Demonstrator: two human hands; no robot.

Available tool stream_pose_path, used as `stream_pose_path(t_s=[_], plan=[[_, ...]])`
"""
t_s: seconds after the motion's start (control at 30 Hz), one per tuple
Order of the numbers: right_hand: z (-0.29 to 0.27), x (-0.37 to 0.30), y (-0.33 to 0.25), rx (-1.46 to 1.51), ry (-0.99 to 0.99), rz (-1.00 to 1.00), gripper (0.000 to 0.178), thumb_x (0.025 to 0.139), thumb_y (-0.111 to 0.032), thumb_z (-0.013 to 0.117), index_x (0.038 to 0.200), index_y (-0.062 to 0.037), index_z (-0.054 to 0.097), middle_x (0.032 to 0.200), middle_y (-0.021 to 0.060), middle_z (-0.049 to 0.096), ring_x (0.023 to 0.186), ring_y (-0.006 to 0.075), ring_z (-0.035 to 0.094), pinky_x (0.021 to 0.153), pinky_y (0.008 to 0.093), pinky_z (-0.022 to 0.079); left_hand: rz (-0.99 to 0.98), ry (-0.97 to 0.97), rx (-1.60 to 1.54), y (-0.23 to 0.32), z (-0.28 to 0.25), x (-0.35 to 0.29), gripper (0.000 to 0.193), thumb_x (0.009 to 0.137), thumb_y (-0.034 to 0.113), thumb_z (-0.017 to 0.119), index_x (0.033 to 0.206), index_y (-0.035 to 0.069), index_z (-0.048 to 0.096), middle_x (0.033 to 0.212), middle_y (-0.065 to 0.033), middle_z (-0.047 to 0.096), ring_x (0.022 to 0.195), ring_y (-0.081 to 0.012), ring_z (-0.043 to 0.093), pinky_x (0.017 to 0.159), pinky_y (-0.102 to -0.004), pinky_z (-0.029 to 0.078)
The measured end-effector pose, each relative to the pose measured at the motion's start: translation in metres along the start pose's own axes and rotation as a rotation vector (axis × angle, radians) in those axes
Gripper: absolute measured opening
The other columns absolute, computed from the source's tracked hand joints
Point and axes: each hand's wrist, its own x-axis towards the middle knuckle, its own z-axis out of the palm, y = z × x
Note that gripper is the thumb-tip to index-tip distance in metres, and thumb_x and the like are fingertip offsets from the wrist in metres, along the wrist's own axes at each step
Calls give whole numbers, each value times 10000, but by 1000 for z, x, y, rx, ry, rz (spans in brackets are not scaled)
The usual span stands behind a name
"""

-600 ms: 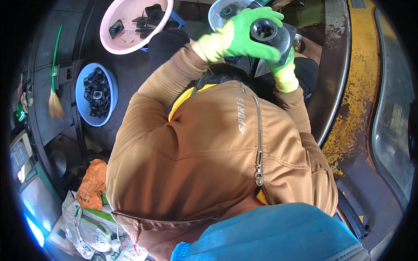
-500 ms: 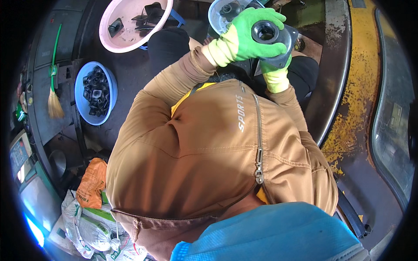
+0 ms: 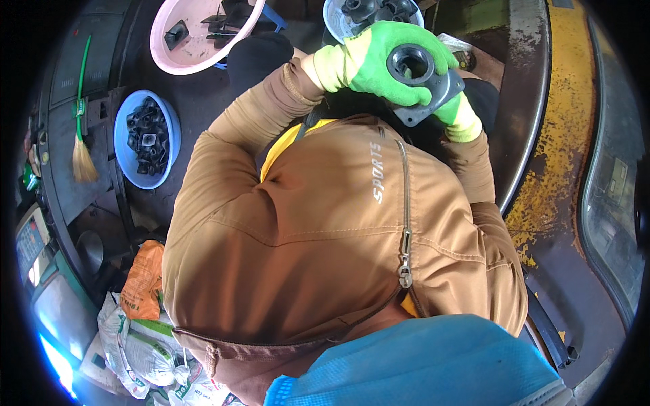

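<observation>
Both my hands wear green gloves with yellow-green cuffs, and they hold one black part between them, up in front of my lap. The black flanged part (image 3: 433,95) has a round, hollow collar and a squarish plate with small holes at its corners. My left hand (image 3: 379,61) is closed round the collar, its fingers curled over the far side and thumb side. My right hand (image 3: 455,109) grips the plate from behind on the right; most of its fingers are hidden by the part. Just beyond sits a light-blue basket (image 3: 335,20) with similar black round parts.
A pink basin (image 3: 162,51) with black parts stands at far left. Below it, a blue basin (image 3: 177,139) is full of small black pieces. A broom (image 3: 84,159) leans at left; plastic sacks (image 3: 145,355) lie lower left. A rusty yellow machine (image 3: 542,162) borders the right.
The black part has turned in my hands, its plate now tilting toward the lower right. My right hand has shifted right, and my left hand has moved slightly. More of the basket beyond shows.
</observation>
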Motion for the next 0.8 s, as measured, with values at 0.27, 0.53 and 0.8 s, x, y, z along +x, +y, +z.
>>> stream_pose_path(t_s=[0.27,0.53,0.8], plan=[[52,7,9,1192,-46,4,436,935,-396,531,1208,-56,518,935,65,569,757,155,561,634,274,464,193,-160,-261,-16,-18,7,403,725,225,733,1056,22,625,1276,-160,558,1238,-298,479,1078,-426,327],[27,18,84,868,206,892,295,930,-281,540,1098,-47,602,707,28,539,534,116,471,494,218,370,62,997,1445,-34,-128,-117,439,771,234,715,1135,17,604,1041,-137,644,972,-284,615,854,-420,487],[25,-28,100,1076,191,968,264,950,-154,534,1193,-50,542,813,10,574,613,95,520,524,221,423,-1499,1282,862,-70,-72,-420,562,729,116,679,1258,20,512,1187,-184,614,1158,-331,560,982,-374,445]])
